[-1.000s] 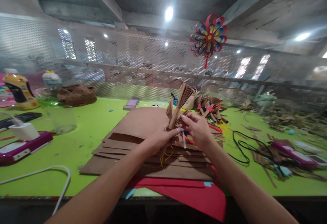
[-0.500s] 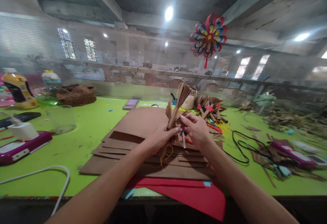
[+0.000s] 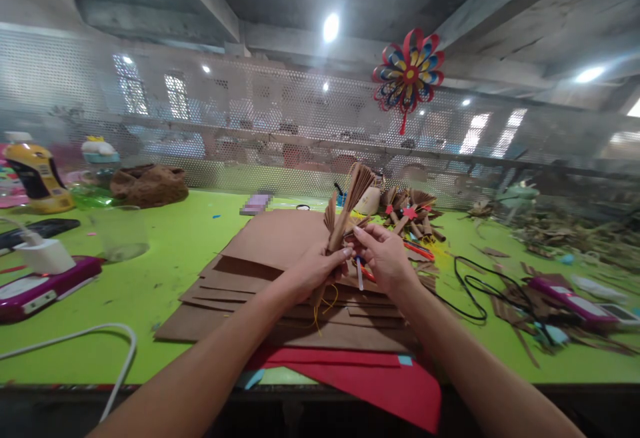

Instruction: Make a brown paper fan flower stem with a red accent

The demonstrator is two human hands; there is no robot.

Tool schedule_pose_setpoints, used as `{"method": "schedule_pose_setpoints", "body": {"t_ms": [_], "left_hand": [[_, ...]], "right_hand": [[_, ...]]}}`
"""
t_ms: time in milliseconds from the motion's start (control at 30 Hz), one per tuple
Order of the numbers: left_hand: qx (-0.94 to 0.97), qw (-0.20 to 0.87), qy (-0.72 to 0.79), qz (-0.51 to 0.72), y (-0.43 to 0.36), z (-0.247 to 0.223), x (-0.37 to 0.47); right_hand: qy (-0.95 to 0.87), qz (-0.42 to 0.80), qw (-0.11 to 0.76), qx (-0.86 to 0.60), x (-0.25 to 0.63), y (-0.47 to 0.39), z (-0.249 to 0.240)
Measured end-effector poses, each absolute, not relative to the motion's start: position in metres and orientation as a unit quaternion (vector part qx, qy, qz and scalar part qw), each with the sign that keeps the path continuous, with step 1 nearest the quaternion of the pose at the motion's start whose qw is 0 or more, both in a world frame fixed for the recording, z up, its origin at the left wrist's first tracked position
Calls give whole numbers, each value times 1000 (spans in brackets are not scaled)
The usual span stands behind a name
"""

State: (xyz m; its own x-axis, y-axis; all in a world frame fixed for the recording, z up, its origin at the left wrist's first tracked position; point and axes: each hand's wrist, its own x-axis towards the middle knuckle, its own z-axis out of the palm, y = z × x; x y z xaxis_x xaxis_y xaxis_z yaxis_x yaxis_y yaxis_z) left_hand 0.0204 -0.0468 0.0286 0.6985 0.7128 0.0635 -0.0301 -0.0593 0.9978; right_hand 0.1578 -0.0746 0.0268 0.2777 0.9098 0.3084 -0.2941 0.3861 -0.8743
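Above a stack of brown paper sheets (image 3: 280,241), my left hand (image 3: 325,268) is closed round a pleated brown paper bundle (image 3: 346,215) with fan-like ends, tilted upright. Yellow thread (image 3: 316,318) dangles below it. The fingers of my right hand (image 3: 383,251) pinch a small pleated side piece (image 3: 357,226) at the right of the same bundle. A thin whitish stick (image 3: 360,278) with a blue part points down between the hands; I cannot tell what it is or whether a hand holds it. Orange-handled tools (image 3: 419,250) lie just beyond my right hand.
Several finished brown paper figures with red stars (image 3: 411,213) lie behind my right hand. Red sheets (image 3: 370,381) stick out over the table's front edge. A black cord (image 3: 470,285) and paper scraps (image 3: 520,318) are at right; a clear cup (image 3: 121,235) and purple power strip (image 3: 53,286) at left.
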Motion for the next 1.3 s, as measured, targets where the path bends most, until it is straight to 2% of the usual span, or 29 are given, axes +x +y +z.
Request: {"method": "schedule_pose_setpoints", "body": {"t_ms": [1300], "left_hand": [[683, 627, 237, 291, -45, 28, 20]], "right_hand": [[-413, 450, 721, -328, 154, -78, 28]]}}
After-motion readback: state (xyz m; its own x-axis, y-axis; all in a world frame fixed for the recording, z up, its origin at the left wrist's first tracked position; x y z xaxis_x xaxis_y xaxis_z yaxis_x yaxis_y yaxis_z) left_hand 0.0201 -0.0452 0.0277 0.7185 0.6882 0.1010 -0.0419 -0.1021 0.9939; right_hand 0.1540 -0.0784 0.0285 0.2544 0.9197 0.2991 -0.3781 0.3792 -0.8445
